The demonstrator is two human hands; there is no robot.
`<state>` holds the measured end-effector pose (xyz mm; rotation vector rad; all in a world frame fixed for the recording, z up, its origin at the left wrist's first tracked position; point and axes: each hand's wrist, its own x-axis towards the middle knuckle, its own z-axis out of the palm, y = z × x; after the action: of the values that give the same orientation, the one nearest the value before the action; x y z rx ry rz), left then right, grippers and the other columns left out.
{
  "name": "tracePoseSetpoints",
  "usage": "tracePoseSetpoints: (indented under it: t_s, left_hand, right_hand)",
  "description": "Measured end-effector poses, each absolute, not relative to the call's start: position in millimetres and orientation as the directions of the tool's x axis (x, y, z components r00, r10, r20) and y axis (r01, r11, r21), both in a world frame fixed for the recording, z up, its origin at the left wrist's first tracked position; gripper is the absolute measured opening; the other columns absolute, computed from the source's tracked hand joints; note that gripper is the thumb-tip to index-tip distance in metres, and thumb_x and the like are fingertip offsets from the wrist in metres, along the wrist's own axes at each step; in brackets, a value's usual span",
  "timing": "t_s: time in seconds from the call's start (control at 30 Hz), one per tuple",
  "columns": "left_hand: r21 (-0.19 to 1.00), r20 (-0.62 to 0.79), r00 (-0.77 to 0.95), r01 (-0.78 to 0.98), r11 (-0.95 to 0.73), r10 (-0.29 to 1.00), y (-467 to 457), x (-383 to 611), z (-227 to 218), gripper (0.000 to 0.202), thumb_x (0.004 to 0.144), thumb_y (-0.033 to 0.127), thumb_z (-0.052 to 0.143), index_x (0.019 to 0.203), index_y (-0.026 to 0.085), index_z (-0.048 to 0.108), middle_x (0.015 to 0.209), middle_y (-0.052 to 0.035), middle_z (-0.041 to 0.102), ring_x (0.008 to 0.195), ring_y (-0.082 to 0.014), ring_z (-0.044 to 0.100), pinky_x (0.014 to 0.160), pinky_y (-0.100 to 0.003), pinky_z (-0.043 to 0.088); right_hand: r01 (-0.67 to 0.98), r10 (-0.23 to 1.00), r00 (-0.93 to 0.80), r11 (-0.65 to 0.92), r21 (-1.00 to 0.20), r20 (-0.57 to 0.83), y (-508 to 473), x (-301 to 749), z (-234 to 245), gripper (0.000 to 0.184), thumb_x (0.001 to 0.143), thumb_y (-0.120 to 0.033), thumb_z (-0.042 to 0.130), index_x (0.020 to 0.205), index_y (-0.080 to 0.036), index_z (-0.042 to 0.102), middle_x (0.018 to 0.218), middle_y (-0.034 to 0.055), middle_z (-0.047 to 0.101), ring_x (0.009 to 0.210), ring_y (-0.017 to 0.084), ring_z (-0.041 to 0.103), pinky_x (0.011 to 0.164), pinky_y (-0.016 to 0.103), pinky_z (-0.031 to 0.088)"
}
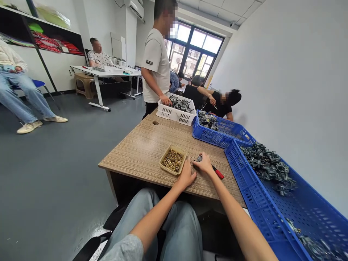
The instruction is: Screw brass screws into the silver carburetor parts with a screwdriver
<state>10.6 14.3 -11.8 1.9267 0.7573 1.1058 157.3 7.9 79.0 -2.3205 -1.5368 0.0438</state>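
My right hand point(204, 164) is closed round a small grey metal part point(199, 158) just above the wooden table; the fingers hide most of it. Right beside the tub's edge, my left hand point(186, 174) has its fingers stretched out and its thumb apart, with nothing visible in it. The shallow plastic tub point(162, 165) holds many small brass pins or screws point(173, 160). A screwdriver with a red and black handle point(218, 173) lies on the table, partly behind my right hand and forearm.
Blue crates point(236, 170) with dark metal castings point(268, 163) line the table's right side. Another blue crate point(208, 136) and a white basket point(174, 114) of similar parts stand at the far end. A standing person point(156, 65) reaches into the basket. A person in black point(221, 107) works behind.
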Motion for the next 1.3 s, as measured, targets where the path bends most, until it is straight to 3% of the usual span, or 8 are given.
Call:
tracePoseSetpoints:
  t_s: [0.13,0.27,0.47,0.57,0.67,0.8,0.97,1.3]
  left_hand:
    - [0.842,0.421,0.457,0.125,-0.526,0.783,16.2,10.6,-12.1,0.093,0.084,0.023,0.064,0.165,0.006,0.022,0.166,-0.0276,0.038,0.161,-0.0393,0.032,0.135,-0.060,0.026]
    - [0.837,0.438,0.450,0.113,-0.536,0.778,17.5,11.2,-14.1,0.093,0.084,0.022,0.065,0.165,0.010,0.022,0.165,-0.0260,0.038,0.160,-0.0395,0.034,0.134,-0.062,0.027]
    - [0.828,0.462,0.456,0.086,-0.554,0.761,17.3,9.2,-10.2,0.093,0.084,0.022,0.065,0.166,0.008,0.023,0.162,-0.0274,0.041,0.158,-0.0391,0.035,0.133,-0.062,0.028]
    - [0.822,0.460,0.477,0.090,-0.563,0.749,17.8,7.3,-7.5,0.097,0.079,0.020,0.068,0.165,0.007,0.024,0.160,-0.0276,0.043,0.156,-0.0397,0.037,0.132,-0.061,0.029]
    - [0.816,0.458,0.486,0.103,-0.569,0.745,17.9,5.9,-6.7,0.101,0.075,0.018,0.070,0.165,0.009,0.024,0.159,-0.0262,0.042,0.155,-0.0398,0.037,0.132,-0.060,0.030]
    - [0.812,0.449,0.496,0.120,-0.571,0.743,17.0,4.7,-6.7,0.101,0.075,0.019,0.071,0.165,0.012,0.025,0.157,-0.0240,0.044,0.152,-0.0393,0.040,0.129,-0.059,0.033]
    - [0.777,0.467,0.504,0.157,-0.609,0.726,15.3,2.6,-5.0,0.089,0.081,0.022,0.067,0.163,0.017,0.031,0.156,-0.0199,0.046,0.151,-0.0354,0.043,0.129,-0.056,0.034]
    - [0.730,0.475,0.513,0.225,-0.645,0.716,12.4,-3.5,7.0,0.081,0.086,0.023,0.063,0.160,0.018,0.033,0.150,-0.0182,0.052,0.144,-0.0330,0.049,0.126,-0.054,0.039]
  right_hand:
    - [0.944,0.954,0.296,-0.286,-0.162,0.044,6.0,161.8,94.3,0.057,0.069,-0.032,0.085,0.121,-0.024,0.062,0.118,0.0077,0.062,0.107,0.025,0.061,0.090,0.033,0.047]
    - [0.968,0.967,0.249,-0.250,-0.016,-0.051,9.8,155.4,107.8,0.067,0.068,-0.026,0.090,0.130,-0.023,0.063,0.128,0.0128,0.062,0.117,0.031,0.060,0.093,0.041,0.049]
    - [0.983,0.976,0.165,-0.151,0.105,-0.143,17.0,136.7,114.4,0.046,0.098,-0.039,0.075,0.137,-0.020,0.063,0.141,0.0114,0.061,0.126,0.030,0.060,0.105,0.053,0.052]
    - [0.990,0.982,0.106,-0.089,0.109,-0.158,16.4,126.8,111.9,0.040,0.101,-0.040,0.071,0.135,-0.019,0.066,0.142,0.0113,0.062,0.128,0.030,0.061,0.109,0.055,0.051]
    - [0.996,0.989,0.052,-0.041,0.077,-0.142,12.7,122.2,112.7,0.045,0.092,-0.033,0.081,0.133,-0.018,0.067,0.140,0.0121,0.064,0.130,0.031,0.059,0.111,0.055,0.048]
    - [1.000,0.999,0.011,-0.011,-0.014,-0.040,0.7,131.9,122.7,0.079,0.064,-0.018,0.093,0.139,-0.021,0.065,0.136,0.0145,0.066,0.130,0.035,0.056,0.111,0.046,0.045]
    - [0.983,0.965,0.100,-0.058,-0.176,0.241,-40.4,166.6,117.6,0.048,0.098,-0.032,0.059,0.145,-0.024,0.058,0.142,0.0101,0.063,0.132,0.026,0.054,0.113,0.038,0.041]
    - [0.852,0.734,0.480,-0.262,-0.452,0.480,-133.9,226.9,32.4,0.036,0.103,-0.038,0.042,0.125,-0.019,0.063,0.120,0.0153,0.069,0.114,0.031,0.062,0.104,0.044,0.047]
